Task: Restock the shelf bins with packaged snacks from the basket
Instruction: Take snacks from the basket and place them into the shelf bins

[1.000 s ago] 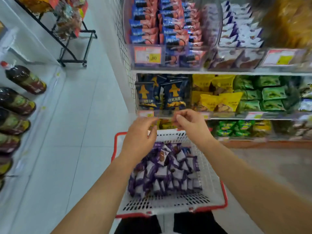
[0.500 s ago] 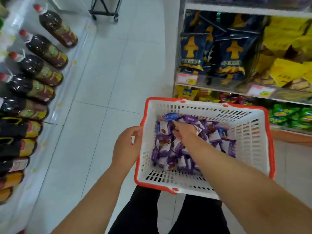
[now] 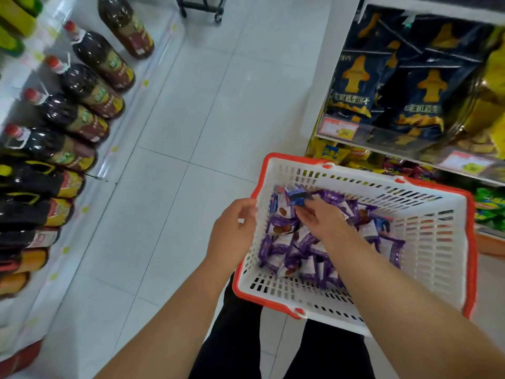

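Observation:
A white basket with a red rim (image 3: 434, 242) sits low in front of me, holding several purple-and-white snack packets (image 3: 308, 253). Inside the basket, my right hand (image 3: 322, 220) pinches one purple packet (image 3: 296, 196) at its far left corner, lifted slightly above the pile. My left hand (image 3: 235, 231) hovers just outside the basket's left rim, fingers loosely curled and holding nothing. The shelf bins (image 3: 396, 138) stand to the right, filled with dark blue and yellow snack bags.
Large dark bottles (image 3: 79, 116) lie in a row along the left shelf. White tiled floor (image 3: 207, 113) runs between the two shelves. A black wheeled rack base (image 3: 202, 6) stands at the top. Green packets (image 3: 489, 206) fill the low right shelf.
The view dropped from the shelf to the basket. Both hands came down from the shelf edge; my right hand went into the basket and took hold of a packet, my left stays beside the rim.

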Motion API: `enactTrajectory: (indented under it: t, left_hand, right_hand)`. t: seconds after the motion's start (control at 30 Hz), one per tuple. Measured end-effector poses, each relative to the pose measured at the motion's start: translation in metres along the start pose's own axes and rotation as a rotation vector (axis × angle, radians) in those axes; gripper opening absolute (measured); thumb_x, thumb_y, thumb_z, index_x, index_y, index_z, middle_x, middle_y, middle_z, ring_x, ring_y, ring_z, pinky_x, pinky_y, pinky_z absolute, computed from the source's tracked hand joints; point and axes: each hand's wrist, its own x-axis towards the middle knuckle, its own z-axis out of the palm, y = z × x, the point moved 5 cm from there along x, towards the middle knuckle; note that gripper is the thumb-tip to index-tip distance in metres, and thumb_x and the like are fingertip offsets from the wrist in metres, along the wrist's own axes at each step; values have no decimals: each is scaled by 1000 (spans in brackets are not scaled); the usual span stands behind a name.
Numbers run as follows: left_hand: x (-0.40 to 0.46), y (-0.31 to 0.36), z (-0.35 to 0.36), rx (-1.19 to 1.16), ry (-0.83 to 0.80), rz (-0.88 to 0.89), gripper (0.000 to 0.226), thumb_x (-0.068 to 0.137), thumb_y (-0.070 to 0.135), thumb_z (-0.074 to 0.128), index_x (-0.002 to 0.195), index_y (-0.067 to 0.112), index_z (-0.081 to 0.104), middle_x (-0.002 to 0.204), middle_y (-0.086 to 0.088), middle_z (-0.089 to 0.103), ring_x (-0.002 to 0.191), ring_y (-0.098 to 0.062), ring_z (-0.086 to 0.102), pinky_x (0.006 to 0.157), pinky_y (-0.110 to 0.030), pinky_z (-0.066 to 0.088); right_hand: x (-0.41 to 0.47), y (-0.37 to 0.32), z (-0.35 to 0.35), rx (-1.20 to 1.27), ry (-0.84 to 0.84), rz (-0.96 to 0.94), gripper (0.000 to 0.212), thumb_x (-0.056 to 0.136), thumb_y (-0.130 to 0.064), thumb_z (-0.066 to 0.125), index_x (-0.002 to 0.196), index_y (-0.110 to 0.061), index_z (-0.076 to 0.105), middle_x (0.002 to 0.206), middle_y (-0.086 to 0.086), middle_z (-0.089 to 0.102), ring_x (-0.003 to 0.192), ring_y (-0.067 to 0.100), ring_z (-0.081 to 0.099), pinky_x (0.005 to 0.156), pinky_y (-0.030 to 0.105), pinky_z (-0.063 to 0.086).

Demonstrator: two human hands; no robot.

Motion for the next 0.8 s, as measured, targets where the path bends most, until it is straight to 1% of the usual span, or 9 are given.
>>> enactTrajectory:
  t: [0.1,0.17,0.27,0.37,0.47,0.5,0.57,0.67,0.8]
  left_hand:
    - [1,21,16,-119,-157,-69,36,97,35,57,132,30,48,119,13,58,111,-7,55,87,-23,44]
    - [-1,44,31,-198,-269,-69,35,93,43,61,123,33,47,116,14,58,106,-4,56,86,-23,45]
    - [-7,83,34,-378,-255,42,45,82,47,74,120,30,57,117,13,65,110,-5,62,91,-22,48]
    - [-13,114,21,-499,-311,222,79,75,44,81,142,32,40,140,9,54,127,-3,52,103,-32,48]
    - [-23,155,6,-428,-448,378,75,73,65,71,139,53,36,145,25,44,136,2,40,106,-23,43]
    - [-25,168,2,-405,-449,399,62,77,63,69,133,57,43,141,27,48,135,2,41,105,-21,43]
    - [-25,192,2,-397,-416,421,41,89,36,68,124,52,55,132,20,58,129,-5,51,103,-25,46]
    - [-26,223,10,-428,-401,433,42,91,3,64,118,35,63,115,5,70,106,-10,66,87,-24,53]
    - [-20,258,12,-359,-330,469,37,89,2,66,117,27,63,104,7,71,92,-3,68,77,-16,51]
  right_hand:
    - [-58,-4,2,117,-223,-57,21,100,0,43,114,-4,59,92,8,74,81,16,72,67,23,60]
    - [-90,-12,6,138,-326,-107,24,100,1,42,114,-3,61,96,10,75,84,16,73,71,24,59]
    - [-134,-29,16,110,-437,-173,32,98,2,42,127,2,54,114,17,69,97,22,70,77,27,59]
    - [-177,-55,22,122,-497,-194,31,96,2,45,125,-4,53,106,16,72,87,21,72,72,27,60]
    - [-208,-79,19,142,-506,-142,26,97,-3,48,121,-3,58,93,14,74,75,17,73,61,23,59]
    - [-214,-86,18,138,-507,-132,24,98,-5,48,118,-1,60,91,13,73,72,16,73,59,21,59]
    - [-225,-98,16,104,-515,-147,20,97,-6,49,110,-2,64,86,10,73,69,13,72,56,19,57]
    - [-241,-117,11,-16,-532,-219,17,97,-8,50,101,-8,66,79,6,72,65,11,69,52,17,54]
    - [-252,-161,-6,-213,-386,-480,21,101,-5,40,101,-11,61,93,10,71,72,18,70,58,26,56]
